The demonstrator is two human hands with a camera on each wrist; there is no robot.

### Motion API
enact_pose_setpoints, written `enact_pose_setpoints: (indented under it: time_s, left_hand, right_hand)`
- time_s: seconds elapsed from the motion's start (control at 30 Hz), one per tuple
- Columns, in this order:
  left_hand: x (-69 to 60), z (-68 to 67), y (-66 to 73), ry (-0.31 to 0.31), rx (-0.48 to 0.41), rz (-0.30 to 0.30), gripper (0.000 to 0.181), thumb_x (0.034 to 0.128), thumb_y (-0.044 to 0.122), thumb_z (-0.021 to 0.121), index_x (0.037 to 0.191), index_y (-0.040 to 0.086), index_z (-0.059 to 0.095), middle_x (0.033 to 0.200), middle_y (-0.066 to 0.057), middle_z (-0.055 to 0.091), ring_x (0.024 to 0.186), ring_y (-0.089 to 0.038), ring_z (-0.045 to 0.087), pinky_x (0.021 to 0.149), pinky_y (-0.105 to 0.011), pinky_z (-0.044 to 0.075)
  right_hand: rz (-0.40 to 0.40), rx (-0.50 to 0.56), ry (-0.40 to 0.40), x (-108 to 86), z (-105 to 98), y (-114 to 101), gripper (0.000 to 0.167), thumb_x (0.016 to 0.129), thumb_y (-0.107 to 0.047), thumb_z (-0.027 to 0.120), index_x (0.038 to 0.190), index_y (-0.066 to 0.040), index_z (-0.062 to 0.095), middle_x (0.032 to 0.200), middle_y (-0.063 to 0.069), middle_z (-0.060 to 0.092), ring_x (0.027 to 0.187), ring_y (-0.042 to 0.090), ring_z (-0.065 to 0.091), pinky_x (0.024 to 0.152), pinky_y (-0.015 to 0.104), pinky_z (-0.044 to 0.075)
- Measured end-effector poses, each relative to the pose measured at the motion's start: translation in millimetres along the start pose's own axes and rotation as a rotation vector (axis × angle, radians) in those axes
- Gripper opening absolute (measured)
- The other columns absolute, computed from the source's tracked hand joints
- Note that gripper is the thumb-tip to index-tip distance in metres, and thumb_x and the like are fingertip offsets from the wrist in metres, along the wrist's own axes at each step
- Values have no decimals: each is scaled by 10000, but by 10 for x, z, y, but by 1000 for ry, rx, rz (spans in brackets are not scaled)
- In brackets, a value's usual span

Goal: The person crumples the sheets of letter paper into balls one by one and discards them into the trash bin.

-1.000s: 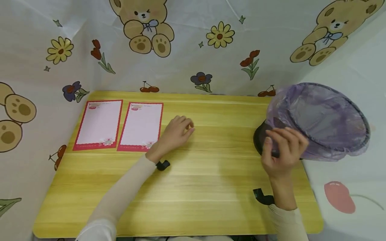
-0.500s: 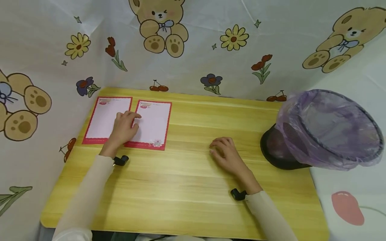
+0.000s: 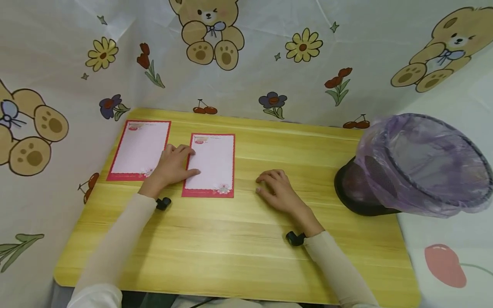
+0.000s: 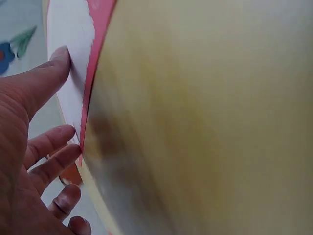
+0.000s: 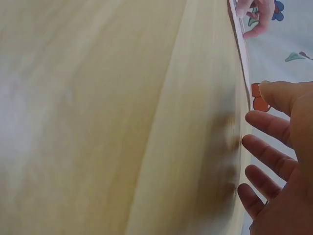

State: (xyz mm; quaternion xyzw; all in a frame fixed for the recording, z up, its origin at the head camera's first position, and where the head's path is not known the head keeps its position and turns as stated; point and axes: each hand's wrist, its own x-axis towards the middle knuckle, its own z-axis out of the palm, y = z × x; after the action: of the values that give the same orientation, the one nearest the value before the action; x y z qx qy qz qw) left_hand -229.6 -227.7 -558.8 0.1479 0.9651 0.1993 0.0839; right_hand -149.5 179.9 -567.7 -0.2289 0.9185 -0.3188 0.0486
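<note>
Two white paper sheets with red borders lie flat on the yellow table. The left sheet (image 3: 140, 145) stays near the table's back left corner. At the left edge of the other sheet (image 3: 212, 164) is my left hand (image 3: 172, 166). In the left wrist view my thumb lies over this sheet (image 4: 73, 44), with the fingers spread and fingertips by its edge. To the right of that sheet, my right hand (image 3: 283, 193) is over the bare wood, holding nothing. Its fingers are loosely bent and apart in the right wrist view, the tips close to the tabletop.
A mesh bin (image 3: 358, 188) lined with a purple plastic bag (image 3: 435, 158) stands at the table's right edge, its mouth tilted toward the right. Behind the yellow table (image 3: 231, 252) hangs a white cloth (image 3: 246, 85) printed with bears and flowers.
My left hand first went left to the sheets, then moved right as the right-hand sheet slid right, away from the other. My right hand left the bin and came down onto the table's middle.
</note>
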Motion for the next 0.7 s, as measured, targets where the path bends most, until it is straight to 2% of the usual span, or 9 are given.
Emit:
enact_pose_setpoints:
  time_s: [0.1,0.2,0.33,0.4,0.53,0.7]
  left_hand:
    - [-78,173,287,7,9,43,722,858,575,871,1394,168,608,1561,-83,544,1159,-327,384,976,-490,345]
    - [-193,376,589,6,23,105,718,826,624,880,1339,195,618,1492,-44,572,1150,-298,404,962,-458,354]
    - [-363,590,986,-50,23,199,750,798,681,875,1331,218,623,1424,-10,581,1165,-272,428,993,-453,373]
    - [-433,662,1130,-82,30,236,801,785,710,868,1379,236,614,1430,-1,572,1175,-257,430,1018,-452,371]
    - [-531,716,1289,-108,44,266,973,738,736,886,1504,233,560,1468,-25,544,1198,-258,430,1038,-466,366]
    - [-576,724,1315,-130,32,259,1115,680,736,924,1562,205,495,1553,-62,473,1276,-286,417,1047,-481,346]
  right_hand:
    - [4,5,2,-13,5,-1,376,1038,-362,719,1346,-147,693,1461,78,618,1402,340,440,1185,571,312]
    - [23,-13,-8,-42,-5,-9,522,982,-412,786,1408,-144,651,1512,81,577,1443,342,409,1187,574,275]
    - [46,-104,-58,-125,-47,-17,807,871,-548,863,1508,-142,577,1580,77,503,1510,369,338,1210,610,218]
    - [60,-149,-91,-192,-84,-14,917,820,-605,886,1539,-147,549,1592,76,484,1526,387,309,1222,629,191]
    - [101,-205,-152,-352,-155,6,1069,733,-660,929,1583,-171,503,1617,89,455,1535,411,274,1239,670,157]
    - [119,-226,-207,-488,-201,19,1175,675,-679,950,1621,-197,446,1672,108,387,1560,424,221,1235,709,131]
